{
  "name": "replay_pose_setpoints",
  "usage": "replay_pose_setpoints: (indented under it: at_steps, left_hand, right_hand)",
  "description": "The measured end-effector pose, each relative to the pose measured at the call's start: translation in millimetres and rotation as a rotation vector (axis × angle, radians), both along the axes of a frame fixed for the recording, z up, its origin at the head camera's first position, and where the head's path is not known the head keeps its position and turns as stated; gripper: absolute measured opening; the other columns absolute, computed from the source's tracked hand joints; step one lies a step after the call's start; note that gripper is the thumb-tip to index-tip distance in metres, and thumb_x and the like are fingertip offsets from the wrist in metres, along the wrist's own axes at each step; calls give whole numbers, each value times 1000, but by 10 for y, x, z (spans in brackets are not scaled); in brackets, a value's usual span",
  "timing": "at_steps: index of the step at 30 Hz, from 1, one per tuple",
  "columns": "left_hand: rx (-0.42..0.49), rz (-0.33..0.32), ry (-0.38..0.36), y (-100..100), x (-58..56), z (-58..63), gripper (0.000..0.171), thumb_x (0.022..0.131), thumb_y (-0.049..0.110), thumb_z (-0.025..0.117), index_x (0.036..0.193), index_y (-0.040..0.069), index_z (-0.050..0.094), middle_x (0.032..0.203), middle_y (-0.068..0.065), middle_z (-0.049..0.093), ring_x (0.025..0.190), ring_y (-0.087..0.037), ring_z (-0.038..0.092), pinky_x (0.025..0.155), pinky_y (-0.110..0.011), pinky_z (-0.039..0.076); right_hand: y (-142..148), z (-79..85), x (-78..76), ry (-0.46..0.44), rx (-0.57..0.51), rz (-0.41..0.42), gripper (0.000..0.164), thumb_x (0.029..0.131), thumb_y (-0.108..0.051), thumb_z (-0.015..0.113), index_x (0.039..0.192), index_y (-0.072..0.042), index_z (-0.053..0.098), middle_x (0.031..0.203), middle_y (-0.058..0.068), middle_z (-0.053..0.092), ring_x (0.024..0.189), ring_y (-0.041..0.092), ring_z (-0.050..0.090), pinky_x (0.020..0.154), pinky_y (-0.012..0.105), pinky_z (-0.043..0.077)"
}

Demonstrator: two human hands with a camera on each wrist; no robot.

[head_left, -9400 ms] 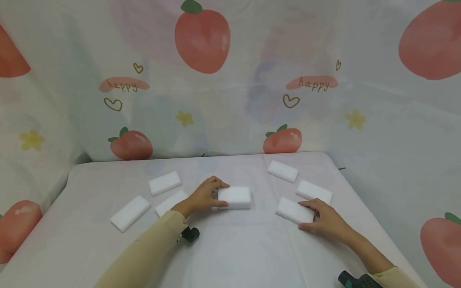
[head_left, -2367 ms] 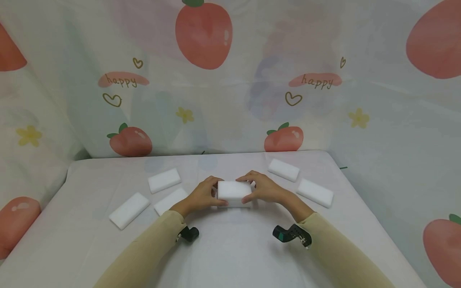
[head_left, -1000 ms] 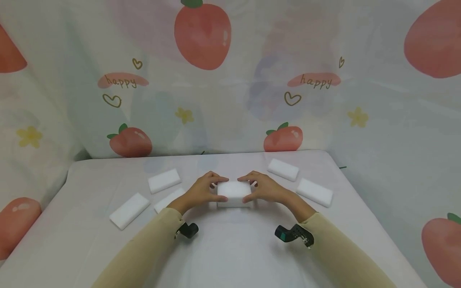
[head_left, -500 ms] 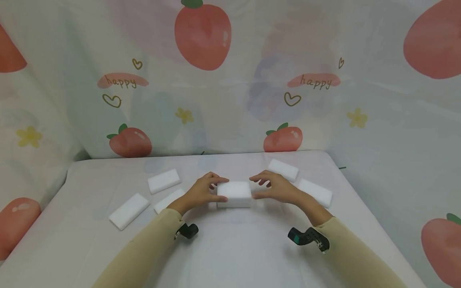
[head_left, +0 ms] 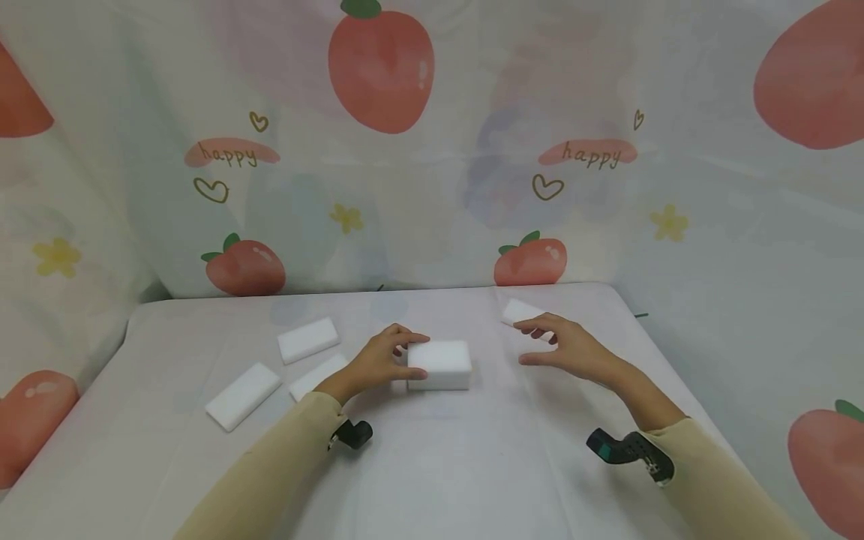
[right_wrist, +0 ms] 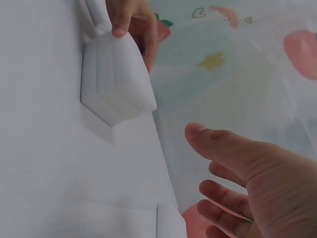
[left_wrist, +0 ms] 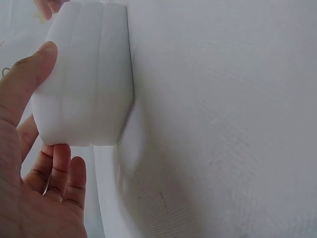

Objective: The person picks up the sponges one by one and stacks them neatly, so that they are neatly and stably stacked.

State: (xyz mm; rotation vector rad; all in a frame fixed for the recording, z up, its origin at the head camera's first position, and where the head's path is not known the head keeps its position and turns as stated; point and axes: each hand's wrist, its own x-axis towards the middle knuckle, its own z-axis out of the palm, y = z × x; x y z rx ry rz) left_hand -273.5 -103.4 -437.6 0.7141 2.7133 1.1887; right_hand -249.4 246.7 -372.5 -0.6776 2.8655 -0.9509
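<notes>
A stack of three white sponge blocks (head_left: 445, 355) stands on the table, its layers visible in the left wrist view. At its left end my left hand (head_left: 373, 361) grips the upper sponge (left_wrist: 54, 94), thumb on the near side and fingers at the far side. Apart from the stack, my right hand (head_left: 574, 349) hangs in the air to the right with thumb and fingers spread, holding nothing. It partly covers a loose sponge (head_left: 517, 310) at the back right; another one there is hidden behind the hand.
Three more white sponges lie loose on the left: one at the back (head_left: 308, 340), one at the front (head_left: 243, 397), one partly behind the left wrist (head_left: 316, 376). The white-covered table (head_left: 432, 465) meets fruit-printed cloth (head_left: 432, 225) behind and at both sides.
Earlier the right hand took a sponge from the right group and set it on the stack. Since then it has let go and moved away rightward. The left hand stays at the stack.
</notes>
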Motion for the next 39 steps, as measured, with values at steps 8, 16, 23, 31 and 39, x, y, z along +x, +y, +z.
replay_pose_setpoints:
  at_steps: [8, 16, 23, 31, 39]
  left_hand:
    - [17, -1, 6, -11, 12, -12, 63, 75, 33, 86, 132, 23, 63, 119, 1, 55, 100, -21, 58, 90, -37, 49]
    - [22, -3, 7, -3, -1, -22, 63, 75, 33, 87, 132, 22, 63, 118, 1, 55, 98, -20, 58, 88, -36, 50]
    - [25, -9, 19, -6, -10, -41, 62, 75, 32, 86, 132, 22, 63, 118, 1, 55, 99, -18, 59, 89, -35, 51]
    - [54, -26, 22, -13, 5, -44, 62, 76, 30, 86, 132, 20, 63, 120, 0, 55, 100, -19, 59, 90, -34, 51]
    - [48, -23, 21, -13, 6, -40, 62, 76, 30, 86, 133, 20, 63, 121, -1, 55, 100, -19, 59, 90, -34, 50]
  right_hand:
    - [424, 31, 65, 55, 72, -77, 64, 83, -38, 78, 134, -5, 58, 121, 14, 61, 109, 31, 56, 88, 45, 46]
    - [791, -55, 145, 19, 124, -170, 70, 83, -40, 78, 138, -2, 54, 128, 22, 57, 114, 38, 51, 89, 54, 46]
    - [1010, -246, 133, -33, 129, -246, 81, 82, -43, 78, 143, 1, 46, 132, 28, 50, 116, 44, 46, 88, 60, 46]
    - [1058, -425, 109, -103, 104, -300, 87, 80, -42, 80, 145, 2, 42, 133, 33, 44, 116, 48, 44, 83, 57, 50]
    - [1094, -561, 50, -46, 146, -310, 84, 74, -37, 85, 138, 4, 50, 125, 31, 50, 109, 45, 49, 80, 53, 48]
